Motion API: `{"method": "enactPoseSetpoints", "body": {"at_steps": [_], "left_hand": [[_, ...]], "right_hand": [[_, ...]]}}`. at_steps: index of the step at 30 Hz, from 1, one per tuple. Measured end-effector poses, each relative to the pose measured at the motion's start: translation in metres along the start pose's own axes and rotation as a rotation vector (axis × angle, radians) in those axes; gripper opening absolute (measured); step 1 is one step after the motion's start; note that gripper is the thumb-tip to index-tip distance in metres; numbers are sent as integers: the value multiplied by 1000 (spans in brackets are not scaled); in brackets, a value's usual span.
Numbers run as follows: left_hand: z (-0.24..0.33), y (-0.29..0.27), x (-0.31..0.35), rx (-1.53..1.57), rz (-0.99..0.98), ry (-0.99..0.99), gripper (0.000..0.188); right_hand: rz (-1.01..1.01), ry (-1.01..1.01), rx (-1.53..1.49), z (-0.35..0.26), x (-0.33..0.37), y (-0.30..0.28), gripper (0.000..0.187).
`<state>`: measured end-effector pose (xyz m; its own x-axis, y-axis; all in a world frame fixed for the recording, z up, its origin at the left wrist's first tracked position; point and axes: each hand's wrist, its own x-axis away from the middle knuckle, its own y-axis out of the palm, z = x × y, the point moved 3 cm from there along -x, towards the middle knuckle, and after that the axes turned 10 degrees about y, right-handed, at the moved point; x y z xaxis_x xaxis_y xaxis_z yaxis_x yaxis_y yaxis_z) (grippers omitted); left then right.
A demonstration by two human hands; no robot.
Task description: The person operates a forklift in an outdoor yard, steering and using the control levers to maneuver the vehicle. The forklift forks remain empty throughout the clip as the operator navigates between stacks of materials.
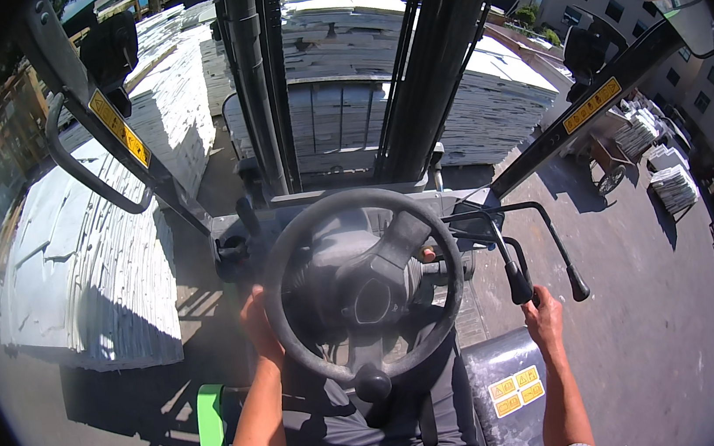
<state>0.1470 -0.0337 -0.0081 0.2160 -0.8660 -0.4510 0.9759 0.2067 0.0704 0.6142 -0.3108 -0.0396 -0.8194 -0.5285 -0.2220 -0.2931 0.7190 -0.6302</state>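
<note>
Right of our steering wheel (374, 300): yellow warning labels (517, 391), right grip (545, 318) clasping a control lever (522, 254). Left: left grip (261, 324), closure we can't tell.

Black steering wheel (373, 300) left of levers (519, 282)

From here I count two hands: one left hand (260, 324), one right hand (544, 320). I see one steering wheel (278, 320), one round knob (373, 383), at least three black levers (518, 282) and two pillar labels (119, 128).
</note>
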Motion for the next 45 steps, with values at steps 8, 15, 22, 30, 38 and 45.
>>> {"method": "enactPoseSetpoints", "body": {"at_steps": [8, 15, 22, 30, 38, 45], "left_hand": [[-7, -3, -1, -43, -24, 58, 35], [-25, -6, -6, -50, 13, 15, 17], [-26, -7, -2, -113, -67, 34, 38], [-41, -11, -8, 18, -44, -81, 32], [-26, -4, -3, 251, 14, -183, 27], [-24, -1, -7, 238, 46, -231, 25]], "right_hand": [[88, -108, -126, -20, -5, -5, 24], [172, -190, -101, -45, -13, -18, 22], [206, -250, -98, -68, -24, -28, 24], [235, -253, -78, -71, -29, -27, 21], [325, -296, -72, -77, -35, -30, 21], [267, -235, -93, -82, -41, -29, 21]]}}
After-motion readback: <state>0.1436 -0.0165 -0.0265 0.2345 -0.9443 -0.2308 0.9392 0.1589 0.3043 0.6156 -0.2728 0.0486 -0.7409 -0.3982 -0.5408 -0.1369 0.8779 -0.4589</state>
